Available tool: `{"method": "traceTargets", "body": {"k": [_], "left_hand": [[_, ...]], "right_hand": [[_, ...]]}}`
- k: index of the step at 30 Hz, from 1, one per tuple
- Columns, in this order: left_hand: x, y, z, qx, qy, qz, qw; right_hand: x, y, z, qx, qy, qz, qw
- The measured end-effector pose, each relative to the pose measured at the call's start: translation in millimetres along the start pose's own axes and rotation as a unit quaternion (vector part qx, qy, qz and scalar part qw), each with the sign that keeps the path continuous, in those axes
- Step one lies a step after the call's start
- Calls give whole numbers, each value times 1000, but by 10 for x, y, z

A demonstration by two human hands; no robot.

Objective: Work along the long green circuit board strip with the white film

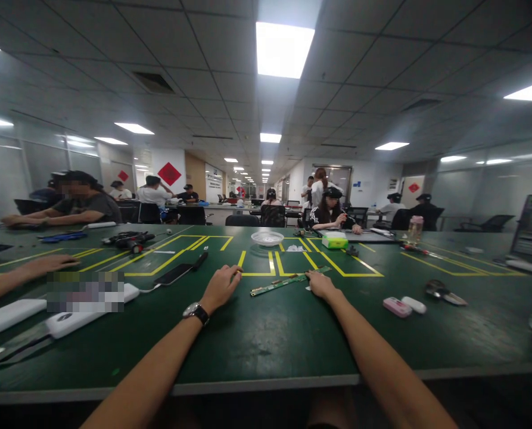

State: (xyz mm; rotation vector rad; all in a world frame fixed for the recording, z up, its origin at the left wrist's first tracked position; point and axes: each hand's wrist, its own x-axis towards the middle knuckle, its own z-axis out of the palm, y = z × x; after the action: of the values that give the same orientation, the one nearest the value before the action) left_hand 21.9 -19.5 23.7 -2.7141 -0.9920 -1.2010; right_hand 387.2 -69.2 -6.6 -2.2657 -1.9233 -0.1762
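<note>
A long, narrow green circuit board (277, 286) lies slantwise on the green tabletop in front of me. My right hand (323, 285) is closed on its right part, and the board's far end shows just beyond the fingers. Left of the board, apart from it, my left hand (221, 287) rests low over the table with its fingers curled together. Whatever may be between those fingertips is hidden. A wristwatch (196, 312) is on my left wrist. Beyond both hands stands a white dish (267, 239).
Yellow tape (257, 274) marks the table. At left lie white power banks (75, 316), a black phone (175, 274) and a co-worker's hand (53, 265). A green box (335, 241) stands farther back. To the right are a pink case (397, 307) and a bottle (414, 230).
</note>
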Motion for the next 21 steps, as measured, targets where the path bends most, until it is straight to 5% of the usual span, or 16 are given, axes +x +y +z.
{"method": "traceTargets", "body": {"k": [16,21], "left_hand": [[30,3,7,45,-36,-79,995],[58,0,23,35,-28,-56,997]], "right_hand": [[-73,-169,-238,-44,38,-18,998],[-48,-419,-244,-35,25,-88,995]]}}
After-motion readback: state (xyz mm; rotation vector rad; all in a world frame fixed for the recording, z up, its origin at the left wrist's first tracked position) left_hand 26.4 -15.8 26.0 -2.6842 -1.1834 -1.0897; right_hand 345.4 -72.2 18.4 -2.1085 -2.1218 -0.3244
